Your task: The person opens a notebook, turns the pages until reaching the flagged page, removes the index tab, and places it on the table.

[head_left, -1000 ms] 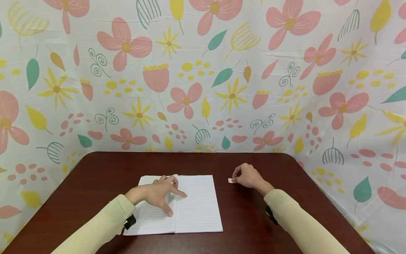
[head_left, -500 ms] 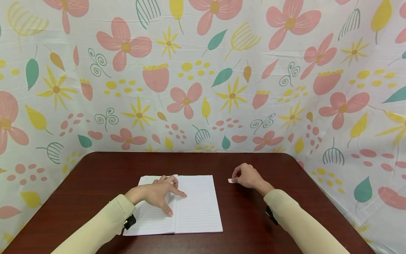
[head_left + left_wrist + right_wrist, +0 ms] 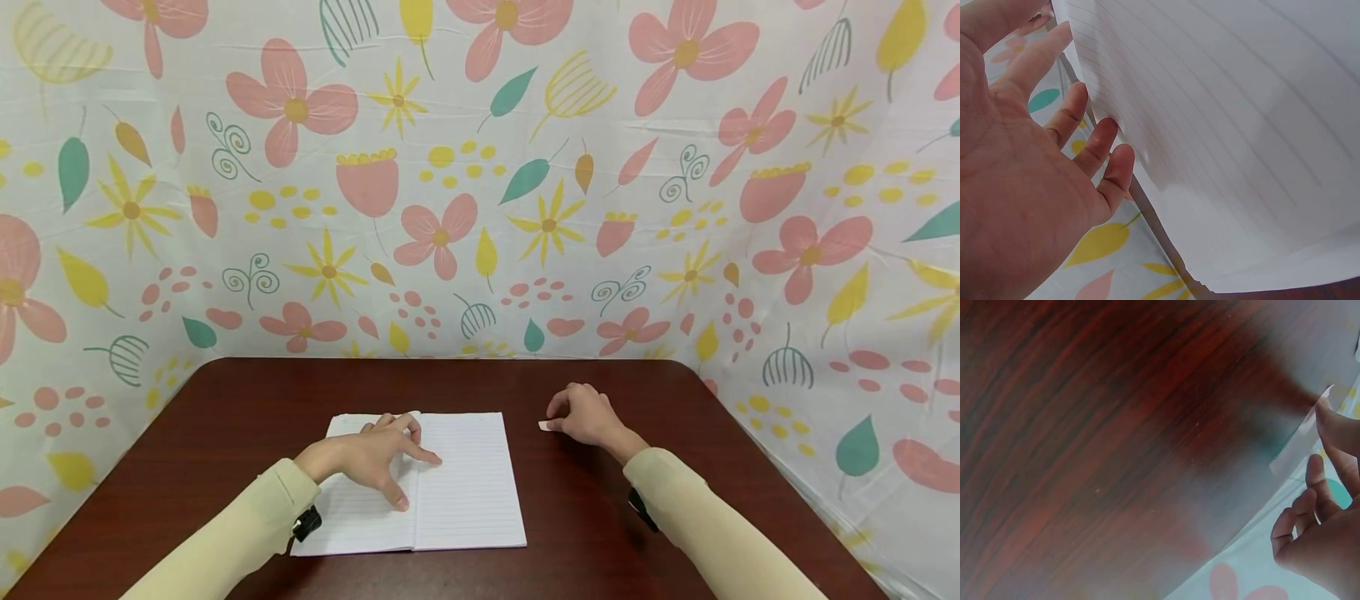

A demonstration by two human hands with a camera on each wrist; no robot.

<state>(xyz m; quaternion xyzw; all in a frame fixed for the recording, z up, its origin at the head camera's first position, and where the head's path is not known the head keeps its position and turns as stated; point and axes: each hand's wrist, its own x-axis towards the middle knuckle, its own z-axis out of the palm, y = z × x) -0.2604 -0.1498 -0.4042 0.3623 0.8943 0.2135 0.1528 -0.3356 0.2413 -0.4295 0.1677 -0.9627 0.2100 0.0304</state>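
Note:
An open lined notebook (image 3: 468,483) lies on the dark wood table. My left hand (image 3: 371,458) rests across its left page and centre fold, with thumb and index finger spread apart. In the left wrist view, the fingertips (image 3: 1110,128) lie along the edge of the lined page (image 3: 1229,125). To the right of the notebook, my right hand (image 3: 591,417) pinches a small white strip of paper (image 3: 547,426) between thumb and index finger, low over the table. The strip (image 3: 1294,447) shows a curled-up end by the fingertip in the right wrist view; its other end is partly hidden in the head view.
The brown table (image 3: 247,400) has rounded far corners. A flower-patterned curtain (image 3: 480,250) hangs behind it and along both sides. A black strap (image 3: 306,525) is on the left wrist, and another (image 3: 642,507) is on the right.
The visible end of the paper strip has tilted slightly at my right fingertips. My left hand and the notebook stay where they were.

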